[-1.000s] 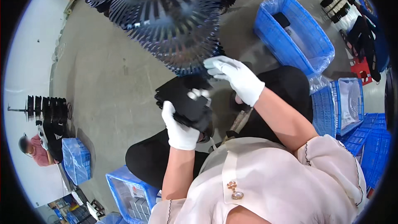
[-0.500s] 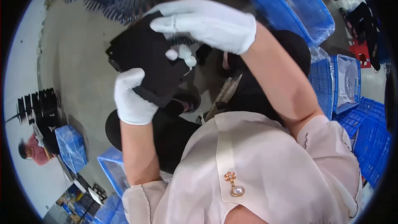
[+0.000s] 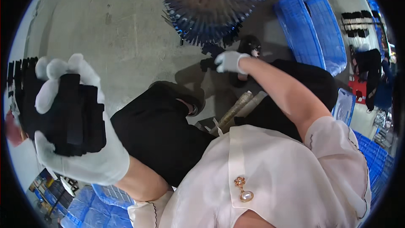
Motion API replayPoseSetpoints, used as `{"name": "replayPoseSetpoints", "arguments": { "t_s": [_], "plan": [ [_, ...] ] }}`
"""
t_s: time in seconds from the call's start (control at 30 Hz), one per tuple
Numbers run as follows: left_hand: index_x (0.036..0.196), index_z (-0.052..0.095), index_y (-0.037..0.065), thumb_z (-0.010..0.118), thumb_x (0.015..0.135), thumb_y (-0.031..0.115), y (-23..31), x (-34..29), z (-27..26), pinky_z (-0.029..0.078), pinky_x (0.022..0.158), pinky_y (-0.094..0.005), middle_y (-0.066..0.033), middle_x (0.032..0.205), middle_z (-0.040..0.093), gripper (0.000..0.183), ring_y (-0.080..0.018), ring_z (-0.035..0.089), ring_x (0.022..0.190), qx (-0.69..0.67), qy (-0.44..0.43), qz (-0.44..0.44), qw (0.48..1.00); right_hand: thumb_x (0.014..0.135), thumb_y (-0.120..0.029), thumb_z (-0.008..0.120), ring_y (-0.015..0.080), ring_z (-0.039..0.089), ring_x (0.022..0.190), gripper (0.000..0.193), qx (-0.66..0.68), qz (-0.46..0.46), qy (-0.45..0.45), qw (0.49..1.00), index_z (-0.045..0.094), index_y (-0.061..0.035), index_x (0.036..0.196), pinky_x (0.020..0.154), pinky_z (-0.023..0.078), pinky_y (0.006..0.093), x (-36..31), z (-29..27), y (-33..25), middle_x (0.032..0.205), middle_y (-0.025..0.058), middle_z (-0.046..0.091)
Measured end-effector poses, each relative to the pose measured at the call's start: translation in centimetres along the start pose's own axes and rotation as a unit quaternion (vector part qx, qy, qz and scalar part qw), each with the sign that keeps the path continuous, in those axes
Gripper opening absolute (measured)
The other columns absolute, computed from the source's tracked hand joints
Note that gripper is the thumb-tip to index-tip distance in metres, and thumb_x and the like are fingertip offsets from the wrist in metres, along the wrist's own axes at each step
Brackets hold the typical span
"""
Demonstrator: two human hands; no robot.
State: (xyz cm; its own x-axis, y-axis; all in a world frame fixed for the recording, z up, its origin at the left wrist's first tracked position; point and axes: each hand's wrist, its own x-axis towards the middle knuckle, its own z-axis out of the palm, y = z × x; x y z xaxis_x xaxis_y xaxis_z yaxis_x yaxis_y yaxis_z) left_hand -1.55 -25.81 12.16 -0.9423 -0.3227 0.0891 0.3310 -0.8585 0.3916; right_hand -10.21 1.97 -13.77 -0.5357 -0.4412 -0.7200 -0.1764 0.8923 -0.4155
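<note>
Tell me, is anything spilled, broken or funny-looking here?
I can't see anything spilled or broken. Only the black stack in the white-gloved left hand looks a little uneven: its edges make steps instead of lining up.

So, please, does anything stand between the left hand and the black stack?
Nothing visible does, apart from its white glove: the left hand holds the black stack, fingers bent around it.
</note>
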Motion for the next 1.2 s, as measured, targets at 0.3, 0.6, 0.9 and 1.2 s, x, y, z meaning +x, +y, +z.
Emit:
{"name": "replayPoseSetpoints", "arguments": {
  "t_s": [0.3,0.6,0.9,1.2],
  "plan": [
    [0.127,0.039,-0.005,0.063,0.085,0.014,2.7,0.0,-3.3,0.034,0.107,-0.0487,-0.0113,0.101,0.047,0.052,-0.0283,0.047,0.107,-0.031,0.079,-0.053,0.995,0.074,-0.043,0.080,0.0345,0.049,0.127,0.090,-0.141,0.152,0.207,0.956,0.039,-0.0041,0.144,0.102,0.044,0.0456,8.2,9.8,3.6,0.142,0.0166,0.046],
    [0.121,0.044,0.003,0.063,0.089,0.018,2.3,0.2,-2.8,0.037,0.095,-0.0406,-0.0010,0.089,0.045,0.040,-0.0165,0.048,0.088,-0.017,0.156,-0.078,0.985,0.082,-0.046,0.073,0.0315,0.052,0.122,0.085,-0.128,0.163,0.257,0.944,0.038,-0.0024,0.146,0.098,0.046,0.0448,10.2,10.1,4.5,0.138,0.0148,0.048],
    [0.123,0.044,0.003,0.061,0.090,0.019,1.1,0.4,-2.3,0.036,0.095,-0.0394,-0.0005,0.088,0.045,0.040,-0.0157,0.048,0.088,-0.018,0.163,-0.095,0.982,0.090,-0.039,0.065,0.0299,0.060,0.107,0.061,-0.148,0.157,0.295,0.931,0.050,-0.0035,0.136,0.087,0.050,0.0431,12.0,11.3,5.3,0.130,0.0132,0.055],
    [0.124,0.044,0.002,0.061,0.090,0.020,0.6,0.9,-1.8,0.037,0.093,-0.0392,-0.0008,0.088,0.044,0.042,-0.0166,0.046,0.087,-0.009,0.177,-0.104,0.979,0.077,-0.038,0.078,0.0277,0.058,0.104,0.052,-0.221,0.013,0.215,0.951,0.058,-0.0102,0.116,0.082,0.050,0.0412,11.4,11.4,4.5,0.112,0.0093,0.057]
  ]
}}
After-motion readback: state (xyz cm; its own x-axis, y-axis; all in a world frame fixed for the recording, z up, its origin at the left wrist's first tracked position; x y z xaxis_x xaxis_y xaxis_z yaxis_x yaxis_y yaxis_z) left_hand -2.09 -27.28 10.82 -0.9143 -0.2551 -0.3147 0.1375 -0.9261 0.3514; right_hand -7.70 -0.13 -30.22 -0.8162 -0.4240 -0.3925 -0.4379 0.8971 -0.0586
